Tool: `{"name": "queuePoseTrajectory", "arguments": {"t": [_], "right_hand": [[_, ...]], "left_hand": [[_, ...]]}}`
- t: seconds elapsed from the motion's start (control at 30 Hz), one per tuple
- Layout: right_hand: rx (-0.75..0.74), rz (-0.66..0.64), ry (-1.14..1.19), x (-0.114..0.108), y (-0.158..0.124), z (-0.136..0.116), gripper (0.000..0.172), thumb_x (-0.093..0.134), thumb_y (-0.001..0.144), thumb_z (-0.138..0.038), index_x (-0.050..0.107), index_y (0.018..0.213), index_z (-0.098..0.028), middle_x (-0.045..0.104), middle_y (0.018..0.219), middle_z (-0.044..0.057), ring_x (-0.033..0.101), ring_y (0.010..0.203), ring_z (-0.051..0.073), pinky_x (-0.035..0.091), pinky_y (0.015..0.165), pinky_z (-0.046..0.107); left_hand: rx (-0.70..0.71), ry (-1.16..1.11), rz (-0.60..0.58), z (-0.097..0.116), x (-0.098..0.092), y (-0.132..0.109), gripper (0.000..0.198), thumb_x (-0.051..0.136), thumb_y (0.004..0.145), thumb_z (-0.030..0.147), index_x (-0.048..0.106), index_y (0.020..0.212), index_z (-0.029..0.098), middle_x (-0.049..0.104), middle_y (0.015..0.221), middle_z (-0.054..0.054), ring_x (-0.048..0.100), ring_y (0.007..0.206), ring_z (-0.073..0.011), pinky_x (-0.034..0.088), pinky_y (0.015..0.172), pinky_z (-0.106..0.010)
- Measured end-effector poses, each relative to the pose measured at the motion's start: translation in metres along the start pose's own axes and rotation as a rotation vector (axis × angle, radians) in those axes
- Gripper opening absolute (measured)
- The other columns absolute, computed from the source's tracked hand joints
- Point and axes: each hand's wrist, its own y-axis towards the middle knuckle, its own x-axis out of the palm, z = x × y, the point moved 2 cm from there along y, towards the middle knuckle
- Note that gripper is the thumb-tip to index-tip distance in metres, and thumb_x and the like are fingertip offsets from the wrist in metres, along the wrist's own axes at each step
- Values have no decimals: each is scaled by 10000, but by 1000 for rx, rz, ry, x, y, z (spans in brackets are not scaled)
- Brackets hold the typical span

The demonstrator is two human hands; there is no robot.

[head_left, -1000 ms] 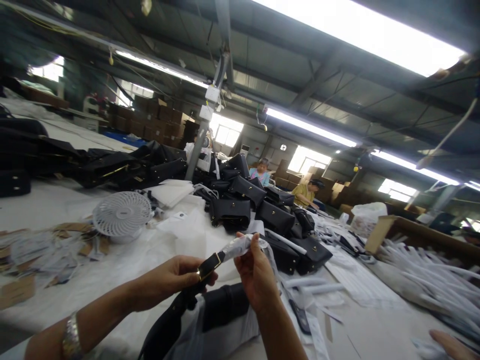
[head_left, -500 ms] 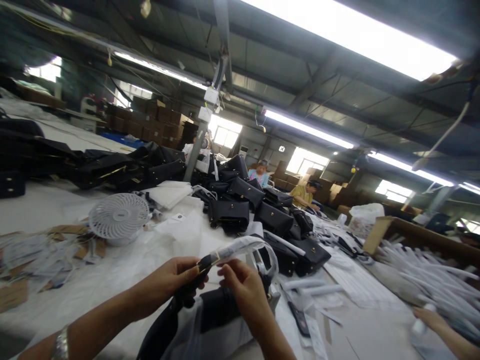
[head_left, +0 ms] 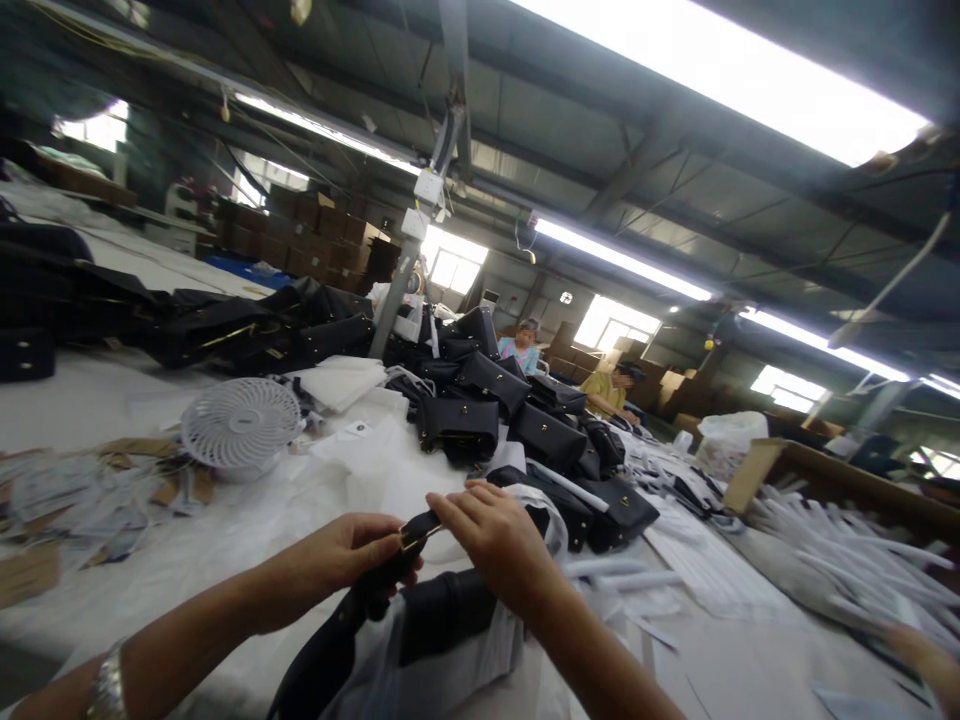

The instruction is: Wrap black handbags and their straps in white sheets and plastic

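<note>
My left hand (head_left: 349, 560) is closed on a black bag strap (head_left: 390, 570) with a gold buckle, low in the middle of the view. My right hand (head_left: 499, 545) lies over the strap's end, fingers curled round the translucent white wrapping (head_left: 551, 515) there. The strap runs down to a black bag (head_left: 442, 620) lying partly in a white cover in front of me.
A pile of black handbags (head_left: 487, 400) covers the white table (head_left: 90, 410) beyond my hands. A small white fan (head_left: 240, 425) and cardboard tags (head_left: 67, 500) lie left. A cardboard box (head_left: 780, 460) with white wrapped pieces stands right. Two people sit far back. Another person's hand (head_left: 930, 660) shows bottom right.
My right hand has come down from holding the wrapping up and now covers the strap end next to my left hand. The other person's hand at the right has shifted.
</note>
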Motion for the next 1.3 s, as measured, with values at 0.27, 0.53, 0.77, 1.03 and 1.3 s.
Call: {"name": "queuePoseTrajectory", "arguments": {"t": [0.27, 0.53, 0.77, 1.03, 1.3], "right_hand": [[8, 60, -139, 12, -8, 3, 374, 461, 985, -70, 604, 1330, -90, 751, 1054, 163, 713, 929, 266, 576, 864, 389], [135, 141, -144, 6, -13, 15, 316, 411, 997, -96, 683, 1154, -133, 758, 967, 145, 727, 871, 253, 561, 911, 398], [69, 216, -138, 9, -20, 12, 272, 417, 995, -76, 656, 1095, -157, 755, 894, 73, 710, 783, 185, 533, 942, 359], [49, 151, -91, 5, -9, 1, 193, 502, 992, -105, 647, 1104, -165, 765, 935, 52, 716, 808, 201, 523, 905, 369], [60, 28, 179, -12, 1, -11, 390, 666, 937, -204, 575, 1316, -217, 746, 1162, 51, 711, 1016, 206, 406, 1101, 431]], "left_hand": [[33, 19, -32, 3, 3, -2, 504, 495, 929, 639, 665, 1051, 180, 705, 1024, -102, 636, 779, -190, 496, 720, -311], [64, 1, -29, 5, -2, -1, 483, 718, 843, 513, 640, 1202, 200, 714, 876, -36, 625, 738, -165, 450, 707, -277], [7, -23, -88, 4, -5, -6, 400, 765, 808, 479, 684, 1060, 180, 722, 889, -44, 638, 731, -166, 469, 703, -281], [26, -41, -69, 12, 1, -13, 351, 717, 854, 484, 714, 1025, 178, 714, 1011, -81, 656, 837, -201, 513, 776, -323], [130, -71, -4, 14, 8, -16, 440, 716, 845, 504, 725, 1158, 194, 736, 950, -74, 659, 899, -232, 500, 818, -335]]}}
